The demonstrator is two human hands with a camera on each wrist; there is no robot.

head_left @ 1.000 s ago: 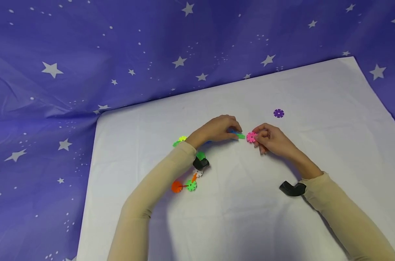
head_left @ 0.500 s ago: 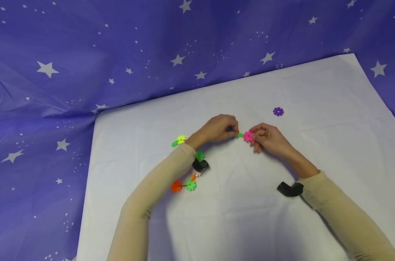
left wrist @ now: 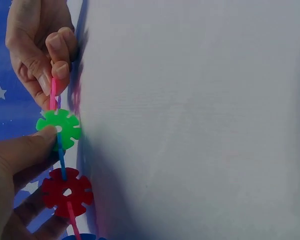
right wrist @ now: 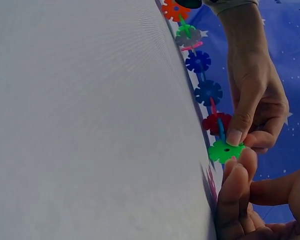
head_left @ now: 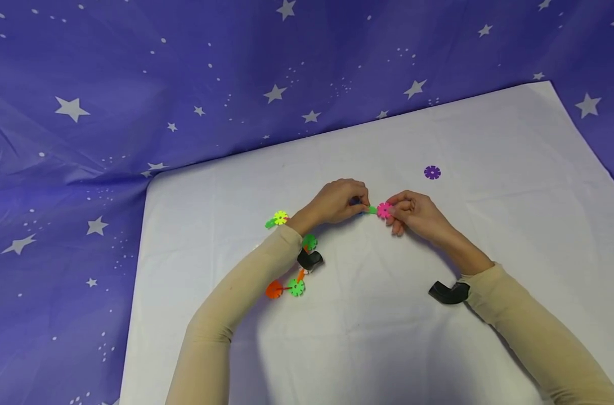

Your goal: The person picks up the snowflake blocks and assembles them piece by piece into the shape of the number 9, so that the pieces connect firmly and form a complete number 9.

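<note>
My left hand (head_left: 339, 201) pinches a green notched plastic disc (left wrist: 69, 132), thumb on its face, at the end of a chain of linked discs. From that disc the chain runs through a blue disc seen edge-on (left wrist: 61, 159) to a red disc (left wrist: 82, 187) and further blue discs (right wrist: 208, 93). My right hand (head_left: 418, 212) pinches a pink notched disc (head_left: 383, 210) between thumb and fingers. The pink disc stands edge-on against the green disc's rim in the left wrist view. How deep their slots overlap cannot be told. In the right wrist view, fingers hide most of the pink disc.
A loose purple disc (head_left: 432, 172) lies on the white tablecloth (head_left: 367, 337) beyond the right hand. More of the chain, with a yellow disc (head_left: 280, 217) and an orange disc (head_left: 274, 289), lies around the left forearm, which covers part of it. A starry purple cloth hangs behind.
My right hand has brought the pink disc leftward to the green disc, closing the gap seen one second ago. The left hand has shifted slightly left. The purple disc stays on the cloth.
</note>
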